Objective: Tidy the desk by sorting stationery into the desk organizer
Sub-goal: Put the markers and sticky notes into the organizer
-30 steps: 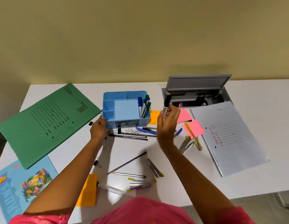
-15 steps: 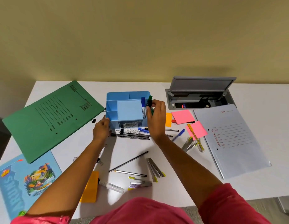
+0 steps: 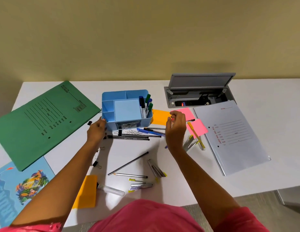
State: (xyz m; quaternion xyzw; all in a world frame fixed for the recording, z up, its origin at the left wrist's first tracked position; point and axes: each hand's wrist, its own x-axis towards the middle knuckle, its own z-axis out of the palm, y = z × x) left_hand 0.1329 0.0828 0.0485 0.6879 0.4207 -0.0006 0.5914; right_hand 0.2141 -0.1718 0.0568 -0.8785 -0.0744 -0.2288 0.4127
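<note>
The organizer (image 3: 110, 125) stands mid-desk (image 3: 162, 158) toward the back, markers (image 3: 146, 104) upright in its right compartment; just before its front wall a row of pens (image 3: 129, 137) lies flat, long axes running left to right, between the two hands; the right hand (image 3: 176, 128) hovers empty just right of the organizer, fingers loosely curled, pinching nothing; the left hand (image 3: 96, 132) grips the organizer's near-left corner, thumb up the wall; the right is free and near the pens' right ends, so it likely takes the next one, pinching across its length; a pencil (image 3: 128, 163) lies nearer the person.
</note>
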